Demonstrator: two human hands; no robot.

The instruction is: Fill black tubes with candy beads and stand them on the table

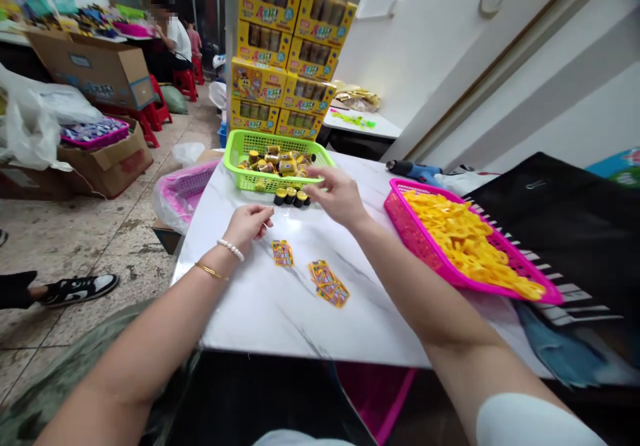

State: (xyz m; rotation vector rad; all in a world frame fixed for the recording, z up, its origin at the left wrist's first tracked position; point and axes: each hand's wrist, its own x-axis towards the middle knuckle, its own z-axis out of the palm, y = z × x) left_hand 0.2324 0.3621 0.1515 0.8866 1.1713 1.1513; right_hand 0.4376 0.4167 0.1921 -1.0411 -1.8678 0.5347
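My left hand (247, 224) rests on the white marble table (260, 313) with fingers curled into a pinch; what it holds is too small to make out. My right hand (336, 195) hovers at the near rim of a green basket (240, 159) filled with small yellow-labelled rolls, its fingers loosely bent and apart, nothing visible in them. A short row of black-and-yellow rolls (291, 197) stands on the table between my hands. One colourful sticker (283, 253) and a small pile of stickers (329, 283) lie closer to me.
A pink basket (415, 233) full of yellow plastic pieces sits at the right, beside a black bag (565, 226). Stacked yellow boxes (285, 53) rise behind the green basket. A pink basket in a plastic bag (183, 193) sits left of the table. A person sits far back; another person's shoe (80, 289) is at left.
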